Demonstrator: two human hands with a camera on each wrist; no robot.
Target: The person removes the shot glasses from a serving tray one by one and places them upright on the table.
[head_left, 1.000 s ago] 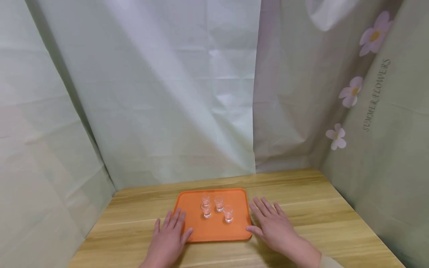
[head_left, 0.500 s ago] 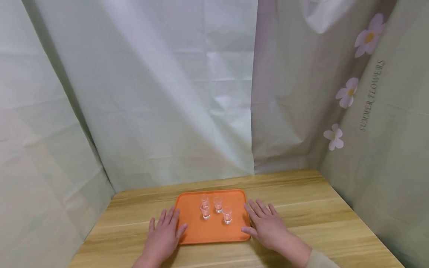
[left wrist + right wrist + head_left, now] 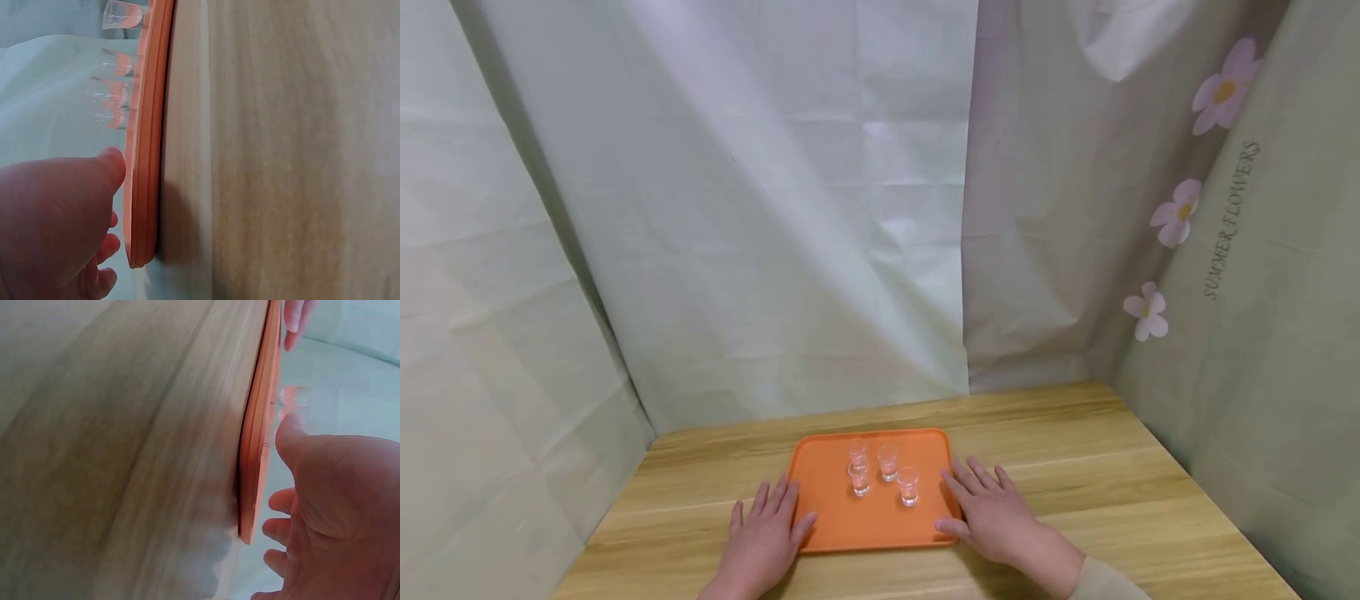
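Note:
An orange rectangular tray lies on the wooden table. Several small clear shot glasses stand upright near its middle; the front right glass is closest to the right side. My left hand is at the tray's left edge, fingers extended and thumb over the rim. At the opposite edge is my right hand, its fingers spread and thumb reaching over the rim. In the left wrist view the thumb is right at the tray's side wall. Neither hand is gripping a glass.
The wood-grain table extends around the tray on all sides. Pale green cloth hangs behind it, and more cloth with printed flowers stands on the right. Another cloth wall borders the left.
My left hand has moved slightly outward, overlapping less of the tray. My right hand has come in a little, its fingers now over the right rim. The glasses keep their places on the tray.

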